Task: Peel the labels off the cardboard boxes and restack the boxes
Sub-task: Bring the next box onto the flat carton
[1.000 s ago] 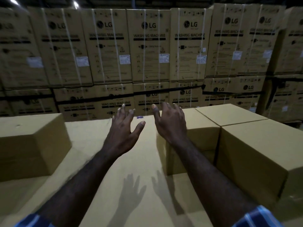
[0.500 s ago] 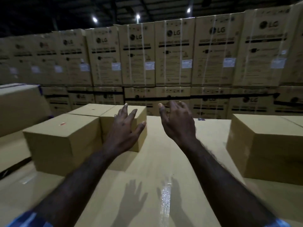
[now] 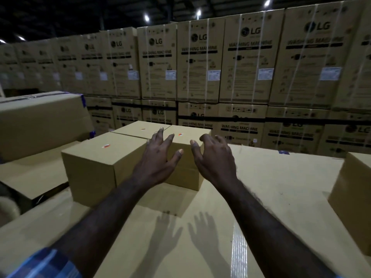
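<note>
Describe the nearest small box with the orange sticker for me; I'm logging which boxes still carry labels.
The nearest small cardboard box is plain brown and closed, and stands upright on a larger carton's top. A small orange-and-white sticker still sits near the middle of its lid. Its far side meets a second stickered box; its right side meets a third. The left hand and right hand hover with spread fingers to its right; neither visibly touches it.

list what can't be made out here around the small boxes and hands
- Head view: box at right, cut off by the frame edge.
- Stickers on the box tops: too small to read.
- Right box of the group: front partly hidden by the left hand and right hand.
- Box labels on the far stack: blurred.
</note>
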A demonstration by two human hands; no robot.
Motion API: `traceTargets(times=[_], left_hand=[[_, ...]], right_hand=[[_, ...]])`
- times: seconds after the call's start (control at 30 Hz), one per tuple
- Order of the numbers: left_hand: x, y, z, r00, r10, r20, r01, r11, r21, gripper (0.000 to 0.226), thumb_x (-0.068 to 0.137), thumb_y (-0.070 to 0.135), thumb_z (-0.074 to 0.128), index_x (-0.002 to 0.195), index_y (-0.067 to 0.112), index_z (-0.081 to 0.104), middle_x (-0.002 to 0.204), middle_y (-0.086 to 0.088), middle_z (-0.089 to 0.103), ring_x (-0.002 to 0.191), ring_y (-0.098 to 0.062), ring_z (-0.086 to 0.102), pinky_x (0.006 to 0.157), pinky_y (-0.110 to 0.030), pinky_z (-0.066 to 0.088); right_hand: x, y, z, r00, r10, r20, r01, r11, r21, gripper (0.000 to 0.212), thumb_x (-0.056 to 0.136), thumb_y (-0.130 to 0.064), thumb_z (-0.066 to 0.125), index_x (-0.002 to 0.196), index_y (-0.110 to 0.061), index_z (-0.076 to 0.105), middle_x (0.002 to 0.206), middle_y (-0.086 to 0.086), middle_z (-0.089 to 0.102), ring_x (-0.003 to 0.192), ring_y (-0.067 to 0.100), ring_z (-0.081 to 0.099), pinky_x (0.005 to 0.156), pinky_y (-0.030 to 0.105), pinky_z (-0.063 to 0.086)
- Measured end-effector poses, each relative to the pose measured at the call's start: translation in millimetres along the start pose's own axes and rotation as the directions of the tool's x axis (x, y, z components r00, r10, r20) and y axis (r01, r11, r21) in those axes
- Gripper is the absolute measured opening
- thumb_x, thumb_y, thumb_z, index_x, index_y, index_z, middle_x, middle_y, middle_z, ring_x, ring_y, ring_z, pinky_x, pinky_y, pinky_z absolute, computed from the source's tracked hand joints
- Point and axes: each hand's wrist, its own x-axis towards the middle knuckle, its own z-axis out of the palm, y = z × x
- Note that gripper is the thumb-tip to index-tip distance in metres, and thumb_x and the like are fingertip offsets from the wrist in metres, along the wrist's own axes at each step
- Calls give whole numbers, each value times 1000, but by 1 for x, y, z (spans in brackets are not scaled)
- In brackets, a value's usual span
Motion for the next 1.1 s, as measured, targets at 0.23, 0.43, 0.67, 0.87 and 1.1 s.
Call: traceTargets(times=[0.23, 0.43, 0.67, 0.87, 1.1], left_hand=[[50, -47, 27, 998, -54, 30, 54, 998, -9, 64, 97, 47, 45, 152, 22, 25, 163, -6, 3, 149, -22, 1, 120, -42, 8], [100, -97, 57, 993, -46, 106, 46, 999, 3, 66, 97, 49, 45, 153, 24, 23, 163, -7, 3, 149, -24, 3, 118, -42, 8], [157, -142, 90, 976, -39, 212, 28, 998, 54, 68, 97, 52, 42, 153, 22, 21, 162, -10, 7, 149, -28, 6, 119, -47, 11], [184, -158, 123, 962, -63, 266, 43, 996, 81, 69, 96, 55, 39, 152, 18, 24, 161, -14, 12, 147, -32, 11, 118, -48, 13], [206, -171, 152, 953, -88, 291, 56, 992, 115, 69, 96, 58, 37, 150, 16, 27, 159, -15, 16, 146, -33, 14, 119, -50, 12]], right_hand=[[44, 9, 60, 996, 32, 82, -28, 999, -47, 42, 100, -48, 38, 119, -16, 56, 119, 7, 66, 124, 27, 46, 93, 40, 42], [76, 12, 104, 983, 147, 112, -138, 986, -90, 45, 100, -48, 39, 125, -15, 54, 126, 10, 63, 131, 29, 42, 97, 40, 41], [109, 17, 156, 942, 299, 154, -275, 948, -157, 46, 100, -46, 39, 130, -13, 51, 127, 13, 60, 124, 29, 47, 90, 40, 44], [137, 39, 206, 913, 346, 214, -292, 924, -246, 51, 101, -46, 34, 135, -12, 48, 135, 10, 55, 126, 28, 45, 94, 40, 43], [161, 61, 241, 908, 355, 222, -282, 911, -301, 54, 102, -49, 28, 133, -10, 49, 132, 15, 55, 122, 28, 47, 100, 42, 42]])
